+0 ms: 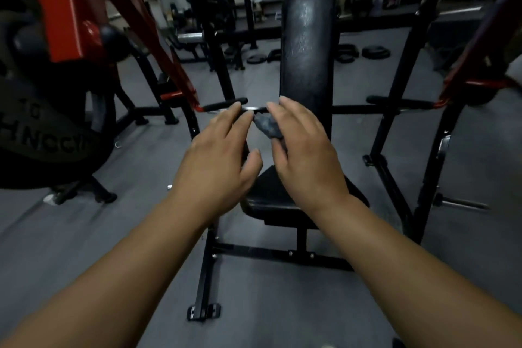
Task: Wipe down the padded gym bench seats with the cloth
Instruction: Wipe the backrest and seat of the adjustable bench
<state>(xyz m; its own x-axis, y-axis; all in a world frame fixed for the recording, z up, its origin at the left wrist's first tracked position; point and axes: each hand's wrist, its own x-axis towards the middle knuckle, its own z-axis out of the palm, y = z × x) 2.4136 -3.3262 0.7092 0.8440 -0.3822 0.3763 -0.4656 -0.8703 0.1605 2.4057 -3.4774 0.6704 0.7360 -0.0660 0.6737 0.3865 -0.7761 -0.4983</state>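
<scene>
A black padded bench stands in front of me, its inclined backrest rising behind a small black seat pad. Both my hands hover above the seat, backs up. A small crumpled dark grey-blue cloth shows between them. My right hand holds the cloth under its fingers, with the thumb tucked beneath. My left hand has its fingers stretched out, the tips close to the cloth's left edge; whether they touch it is unclear. Most of the cloth is hidden by my right hand.
The bench's black steel frame and uprights flank the seat. A red machine arm and a large black weight plate crowd the left. Loose plates lie on the grey floor behind. A bar peg juts out at right.
</scene>
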